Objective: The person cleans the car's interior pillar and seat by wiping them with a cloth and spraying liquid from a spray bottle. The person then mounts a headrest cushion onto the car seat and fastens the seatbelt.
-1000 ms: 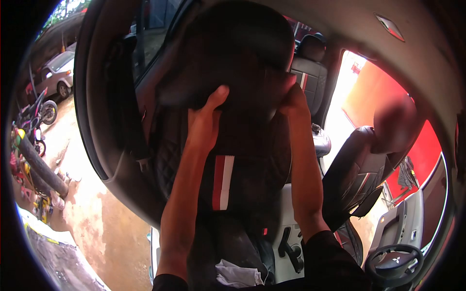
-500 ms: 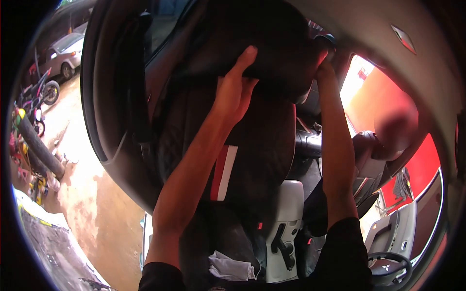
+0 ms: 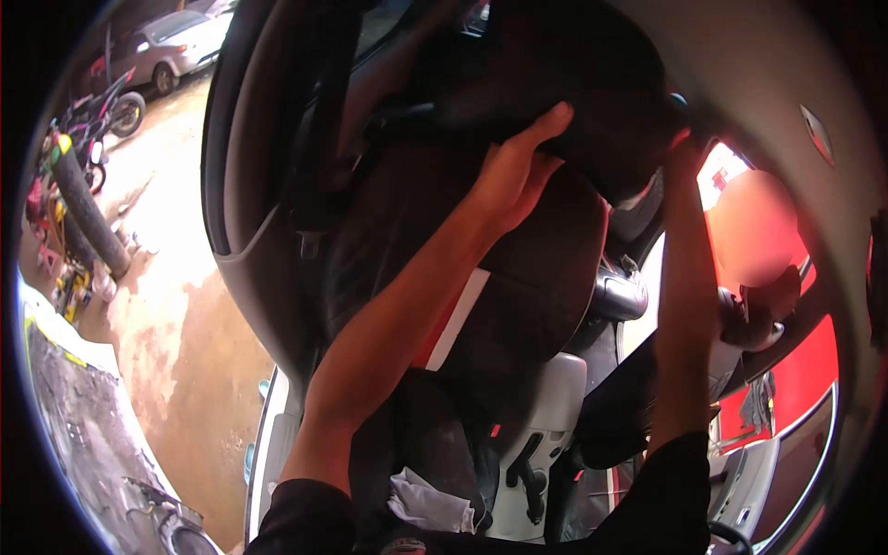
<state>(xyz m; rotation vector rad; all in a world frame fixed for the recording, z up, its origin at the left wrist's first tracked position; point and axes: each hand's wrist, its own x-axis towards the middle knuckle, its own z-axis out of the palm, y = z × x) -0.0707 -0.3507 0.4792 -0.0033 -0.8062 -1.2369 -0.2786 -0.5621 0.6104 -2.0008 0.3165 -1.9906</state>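
Observation:
A large black padded piece, which looks like a headrest, is at the top of the dark front seat's backrest. My left hand grips its lower edge, with the thumb on the near face and the fingers partly hidden underneath. At its right side my right hand is closed around the edge; deep shade hides most of those fingers. Below my left forearm a red and white strip shows on the backrest. A crumpled whitish cloth lies low in the view, near my body.
A grey centre console with a gear lever is at lower right. Another person is beyond the seat at right. The dark door pillar borders the left; outside are motorcycles and a parked car.
The view has swung, so the seat and both hands appear further right. The black padded piece has shifted right and tilted, baring more of the area at its left. Both hands keep hold.

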